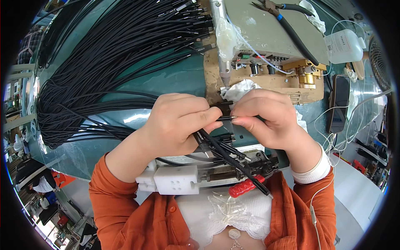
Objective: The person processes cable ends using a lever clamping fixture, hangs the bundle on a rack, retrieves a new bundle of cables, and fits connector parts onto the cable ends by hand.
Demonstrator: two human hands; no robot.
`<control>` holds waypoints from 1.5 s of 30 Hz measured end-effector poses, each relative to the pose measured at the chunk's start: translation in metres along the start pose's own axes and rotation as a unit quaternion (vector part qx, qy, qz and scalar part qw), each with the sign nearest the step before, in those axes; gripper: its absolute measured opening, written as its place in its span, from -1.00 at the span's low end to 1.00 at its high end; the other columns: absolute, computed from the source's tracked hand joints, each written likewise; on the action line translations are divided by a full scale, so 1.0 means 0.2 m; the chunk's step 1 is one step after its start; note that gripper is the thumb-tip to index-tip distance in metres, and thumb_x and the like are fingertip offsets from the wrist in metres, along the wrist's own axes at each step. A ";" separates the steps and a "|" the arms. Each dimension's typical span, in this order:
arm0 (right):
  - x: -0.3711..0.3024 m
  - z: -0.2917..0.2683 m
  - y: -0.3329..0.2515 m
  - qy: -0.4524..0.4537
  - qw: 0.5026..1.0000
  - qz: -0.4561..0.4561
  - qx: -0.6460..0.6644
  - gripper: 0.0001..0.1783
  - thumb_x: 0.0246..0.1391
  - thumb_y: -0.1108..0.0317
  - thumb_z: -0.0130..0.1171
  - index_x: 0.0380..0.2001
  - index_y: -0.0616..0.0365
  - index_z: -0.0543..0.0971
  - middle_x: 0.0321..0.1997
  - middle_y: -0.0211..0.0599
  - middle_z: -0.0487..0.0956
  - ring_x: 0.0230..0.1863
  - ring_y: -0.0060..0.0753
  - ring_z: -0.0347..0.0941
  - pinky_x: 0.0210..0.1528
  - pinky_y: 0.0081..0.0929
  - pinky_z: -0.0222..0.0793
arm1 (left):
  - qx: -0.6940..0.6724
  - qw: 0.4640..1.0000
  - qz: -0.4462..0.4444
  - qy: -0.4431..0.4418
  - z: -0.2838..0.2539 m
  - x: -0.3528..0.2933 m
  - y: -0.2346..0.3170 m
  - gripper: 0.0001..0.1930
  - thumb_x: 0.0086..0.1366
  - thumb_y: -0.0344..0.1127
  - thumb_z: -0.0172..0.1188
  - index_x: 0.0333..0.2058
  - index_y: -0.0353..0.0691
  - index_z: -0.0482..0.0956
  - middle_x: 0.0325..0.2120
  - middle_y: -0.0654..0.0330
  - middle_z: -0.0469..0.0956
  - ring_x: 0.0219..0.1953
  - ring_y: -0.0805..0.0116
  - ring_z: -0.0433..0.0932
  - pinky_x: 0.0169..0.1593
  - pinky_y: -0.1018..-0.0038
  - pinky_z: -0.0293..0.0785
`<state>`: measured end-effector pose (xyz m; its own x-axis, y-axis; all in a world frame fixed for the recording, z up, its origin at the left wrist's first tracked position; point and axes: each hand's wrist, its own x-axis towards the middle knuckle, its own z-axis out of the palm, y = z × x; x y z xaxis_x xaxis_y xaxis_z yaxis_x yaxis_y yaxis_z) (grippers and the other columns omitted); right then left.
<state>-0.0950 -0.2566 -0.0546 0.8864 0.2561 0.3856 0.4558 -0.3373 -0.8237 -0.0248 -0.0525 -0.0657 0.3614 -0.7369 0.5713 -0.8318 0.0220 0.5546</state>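
Note:
My left hand [177, 118] is closed around a black cable, its fingers curled and pressed together. From that hand a slim dark connector end [226, 118] points right. My right hand [266, 118] pinches its tip between thumb and forefinger. Just below my left hand, several black cable ends [227, 156] lie bunched at a slant, some with a woven-looking surface. Whether my left hand grips those too, I cannot tell. Far to the left spreads a large looped bundle of black cables [98, 62], its connector ends toward the middle.
Behind my hands stand a dispensing nozzle [225, 68], crumpled white tissue [241, 88] and a green-grey machine [271, 35] with pliers [291, 33] on top. A bottle [343, 46] and phone [339, 98] are at right. Near me are a white block [175, 180] and red-handled clamp [246, 186].

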 end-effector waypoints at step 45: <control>0.00 0.03 0.03 0.087 0.866 0.345 0.352 -0.88 0.04 0.55 0.16 -0.32 0.31 0.47 -0.39 -0.34 0.54 -0.36 -0.60 0.50 -0.28 -0.67 0.44 | 0.144 0.987 -0.073 -0.015 0.02 -0.02 -0.01 -0.70 -0.06 -0.50 0.31 -0.27 -0.34 0.54 -0.56 0.14 0.46 -0.58 0.25 0.46 -0.54 0.45 0.40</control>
<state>-0.0934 -0.2537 -0.0624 0.9545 0.0533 -0.2934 -0.2957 0.2963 -0.9082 -0.0267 -0.0532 -0.0711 0.4782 -0.7370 0.4776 -0.8580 -0.2759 0.4332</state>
